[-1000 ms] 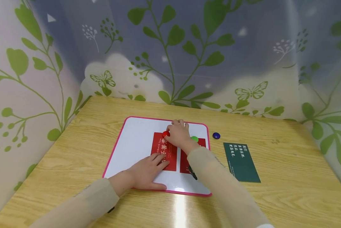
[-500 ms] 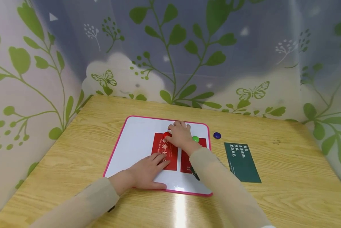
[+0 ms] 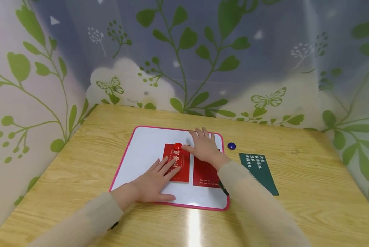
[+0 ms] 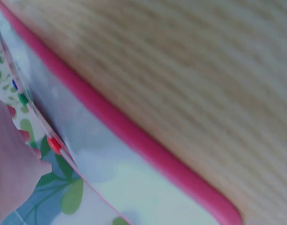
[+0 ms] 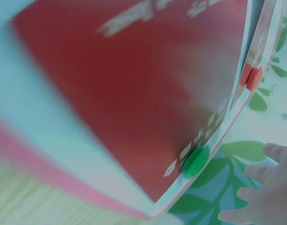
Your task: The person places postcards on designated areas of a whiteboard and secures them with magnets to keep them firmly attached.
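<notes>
My left hand (image 3: 151, 183) has its fingers spread over the lower part of a red printed card (image 3: 184, 171) on a pink-edged whiteboard (image 3: 138, 151). At this card's top edge sits a round red magnet (image 3: 177, 146). My right hand (image 3: 204, 147) is over the upper right of the board, fingers extended and holding nothing, its thumb tip close beside the red magnet. Below it lies a second red card (image 3: 203, 175), partly covered by hand and sleeve. Its green magnet (image 5: 195, 161) shows at the card's edge in the right wrist view but is hidden in the head view.
A round dark blue magnet (image 3: 231, 145) lies on the wooden table (image 3: 307, 178) just right of the board. Nearer is a dark green printed card (image 3: 261, 171), partly behind the right sleeve. A leaf-patterned curtain (image 3: 203, 61) rises behind the table.
My right hand has let go of the red magnet and moved right, its fingers now stretched out. The red magnet stays on the left card. My left hand's fingers have spread a little wider.
</notes>
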`<action>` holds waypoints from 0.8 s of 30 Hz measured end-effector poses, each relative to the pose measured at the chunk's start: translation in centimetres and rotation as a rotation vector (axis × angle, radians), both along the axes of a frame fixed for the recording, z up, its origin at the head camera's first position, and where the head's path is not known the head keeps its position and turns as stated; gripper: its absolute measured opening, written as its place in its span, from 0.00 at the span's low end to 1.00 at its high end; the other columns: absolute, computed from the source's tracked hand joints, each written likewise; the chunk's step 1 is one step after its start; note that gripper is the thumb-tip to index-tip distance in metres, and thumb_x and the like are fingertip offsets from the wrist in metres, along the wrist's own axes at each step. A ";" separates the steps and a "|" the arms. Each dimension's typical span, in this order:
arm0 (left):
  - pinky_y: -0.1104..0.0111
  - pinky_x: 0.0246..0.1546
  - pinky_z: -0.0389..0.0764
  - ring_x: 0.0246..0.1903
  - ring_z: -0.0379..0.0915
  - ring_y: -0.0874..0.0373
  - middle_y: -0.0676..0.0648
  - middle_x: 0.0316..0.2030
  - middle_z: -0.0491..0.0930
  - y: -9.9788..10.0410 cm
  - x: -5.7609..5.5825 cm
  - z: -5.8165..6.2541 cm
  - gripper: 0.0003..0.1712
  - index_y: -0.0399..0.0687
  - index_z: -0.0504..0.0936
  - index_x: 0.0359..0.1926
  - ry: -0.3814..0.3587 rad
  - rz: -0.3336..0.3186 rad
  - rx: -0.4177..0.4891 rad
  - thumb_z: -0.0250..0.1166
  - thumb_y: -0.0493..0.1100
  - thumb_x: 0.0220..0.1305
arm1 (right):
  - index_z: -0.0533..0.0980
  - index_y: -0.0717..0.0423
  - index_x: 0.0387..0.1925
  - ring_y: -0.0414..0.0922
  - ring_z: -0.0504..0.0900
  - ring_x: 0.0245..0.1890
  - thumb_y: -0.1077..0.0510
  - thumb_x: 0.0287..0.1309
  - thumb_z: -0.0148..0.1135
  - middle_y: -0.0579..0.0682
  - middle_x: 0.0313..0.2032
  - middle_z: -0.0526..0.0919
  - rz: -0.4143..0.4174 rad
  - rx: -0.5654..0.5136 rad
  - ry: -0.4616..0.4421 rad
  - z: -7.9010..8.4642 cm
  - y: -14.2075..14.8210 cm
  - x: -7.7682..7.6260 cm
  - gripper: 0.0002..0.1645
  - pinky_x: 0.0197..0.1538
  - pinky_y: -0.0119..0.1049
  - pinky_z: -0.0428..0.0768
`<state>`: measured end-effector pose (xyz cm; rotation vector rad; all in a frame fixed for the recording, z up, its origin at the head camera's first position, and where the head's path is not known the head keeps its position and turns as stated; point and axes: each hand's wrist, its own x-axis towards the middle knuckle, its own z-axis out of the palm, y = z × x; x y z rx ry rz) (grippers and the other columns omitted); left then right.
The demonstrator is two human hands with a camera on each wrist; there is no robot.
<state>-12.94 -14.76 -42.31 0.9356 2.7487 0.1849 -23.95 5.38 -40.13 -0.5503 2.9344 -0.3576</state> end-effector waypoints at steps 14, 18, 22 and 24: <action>0.37 0.66 0.40 0.71 0.35 0.34 0.36 0.72 0.43 -4.3 -2.4 1.2 0.51 0.43 0.50 0.72 0.096 0.182 0.119 0.57 0.66 0.59 | 0.52 0.55 0.70 0.62 0.42 0.72 0.35 0.60 0.52 0.61 0.71 0.51 -0.034 -0.026 -0.008 0.1 5.7 0.2 0.46 0.68 0.67 0.41; 0.36 0.65 0.39 0.70 0.35 0.31 0.33 0.72 0.44 -5.9 -2.8 1.3 0.50 0.41 0.51 0.71 0.087 0.257 0.161 0.57 0.64 0.59 | 0.53 0.57 0.70 0.63 0.43 0.71 0.37 0.59 0.54 0.63 0.70 0.51 -0.046 -0.046 0.007 0.2 7.5 0.7 0.46 0.67 0.68 0.41; 0.35 0.65 0.37 0.70 0.34 0.30 0.32 0.71 0.43 -7.2 -3.2 1.1 0.50 0.40 0.50 0.71 0.064 0.320 0.158 0.56 0.64 0.60 | 0.53 0.59 0.69 0.65 0.43 0.70 0.38 0.59 0.55 0.65 0.69 0.52 -0.058 -0.053 0.021 0.3 9.4 1.1 0.46 0.66 0.70 0.41; 0.35 0.65 0.36 0.70 0.33 0.31 0.32 0.72 0.42 -7.7 -3.4 0.9 0.50 0.40 0.49 0.72 0.048 0.349 0.142 0.56 0.64 0.60 | 0.54 0.60 0.69 0.66 0.43 0.70 0.38 0.59 0.55 0.66 0.69 0.52 -0.064 -0.053 0.019 0.1 10.4 1.4 0.46 0.65 0.70 0.41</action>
